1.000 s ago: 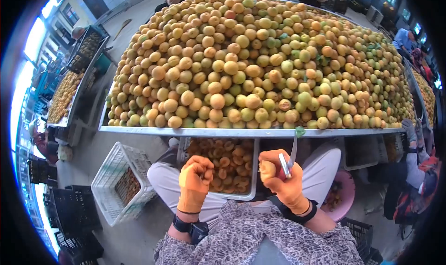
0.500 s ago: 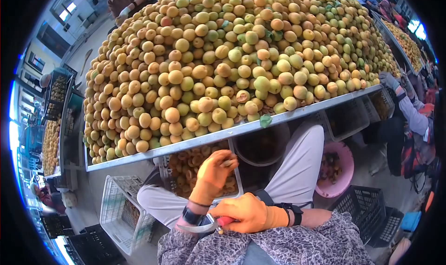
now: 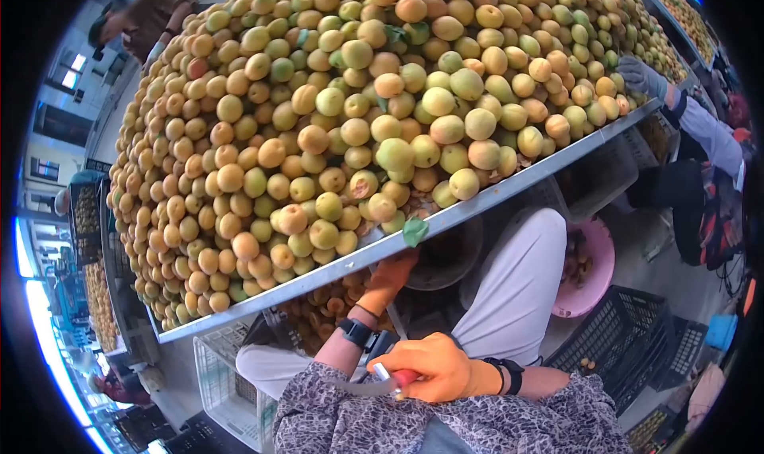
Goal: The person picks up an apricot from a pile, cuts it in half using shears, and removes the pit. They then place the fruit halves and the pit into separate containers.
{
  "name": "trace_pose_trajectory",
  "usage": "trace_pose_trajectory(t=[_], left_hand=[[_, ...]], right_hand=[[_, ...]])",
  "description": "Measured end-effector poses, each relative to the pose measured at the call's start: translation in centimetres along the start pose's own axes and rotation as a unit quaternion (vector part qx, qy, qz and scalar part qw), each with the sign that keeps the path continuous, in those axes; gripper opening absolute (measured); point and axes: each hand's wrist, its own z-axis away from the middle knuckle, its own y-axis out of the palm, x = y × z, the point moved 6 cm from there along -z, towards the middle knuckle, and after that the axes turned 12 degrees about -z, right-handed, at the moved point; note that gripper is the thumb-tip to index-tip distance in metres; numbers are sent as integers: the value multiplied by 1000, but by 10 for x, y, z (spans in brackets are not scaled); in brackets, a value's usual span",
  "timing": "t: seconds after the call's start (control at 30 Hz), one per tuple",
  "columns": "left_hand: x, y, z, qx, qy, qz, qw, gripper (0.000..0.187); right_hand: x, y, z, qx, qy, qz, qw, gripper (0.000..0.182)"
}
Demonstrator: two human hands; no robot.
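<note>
The curved knife [image 3: 405, 377] sits at the lower middle of the frame, in front of your patterned clothing, its blade toward the picture's left. Your right hand [image 3: 439, 366] is closed firmly round the red handle, about where it was half a second ago; a second ago it was raised near the table. Your left hand [image 3: 390, 280] has changed most: it was above the crate of fruit pieces [image 3: 314, 319] with something small and pale in its fingers, and now it reaches under the table edge [image 3: 509, 187], beside the dark bucket [image 3: 463, 274]. Its fingertips are hidden, so I cannot tell how far they are open or whether they hold anything. With your hands apart, the blade looks idle for the moment.

Whole fruit [image 3: 342, 128] fills the upper frame, with a green leaf [image 3: 415, 231] at the edge. A co-worker's gloved hand [image 3: 641, 78] touches the heap at upper right.
</note>
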Motion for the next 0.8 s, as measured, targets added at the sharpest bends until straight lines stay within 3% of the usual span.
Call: trace_pose_trajectory(t=[0.03,0.07,0.1,0.13,0.17,0.2,0.23,0.27,0.3,0.33,0.4,0.43,0.5,0.6,0.63,0.8], left_hand=[[18,10,-26,-18,84,-223,971,47],[33,25,-47,-35,168,-433,885,47],[29,37,-52,-189,324,-513,772,37],[21,42,-61,-197,319,-508,775,30],[19,43,-64,-186,324,-511,774,30],[-27,32,-47,-177,260,-582,750,28],[-54,26,-42,-164,199,-648,717,26],[-58,31,-48,-145,211,-650,715,26],[-61,38,-53,-119,224,-635,730,26],[-63,48,-56,-90,237,-619,744,26],[-61,68,-61,-26,257,-582,771,26],[-59,79,-61,7,263,-561,785,26],[-50,96,-55,71,265,-517,811,26],[-37,111,-47,145,252,-449,845,27],[-32,114,-43,167,245,-427,854,27],[-24,120,-29,243,212,-323,890,28]], right_hand=[[1,-13,1,-8,0,-1,1000,36],[5,-35,4,-79,-12,-31,996,35],[10,-58,8,-150,-25,-60,987,34],[3,-75,23,-256,110,-245,929,33],[11,-98,31,-347,-73,-122,927,27],[13,-123,40,-378,-172,-90,905,32],[21,-145,45,-434,-104,-112,888,39],[31,-164,46,-446,-169,-230,848,41],[30,-172,69,-557,-109,-98,817,37],[32,-178,73,-557,-177,-145,799,33],[40,-191,65,-496,-266,-162,810,35],[33,-194,68,-521,-258,-152,799,35],[30,-194,78,-538,-377,-152,738,40],[30,-201,81,-531,-365,-174,745,44],[34,-203,71,-538,-279,-192,772,39],[32,-216,71,-542,-250,-168,784,42]])
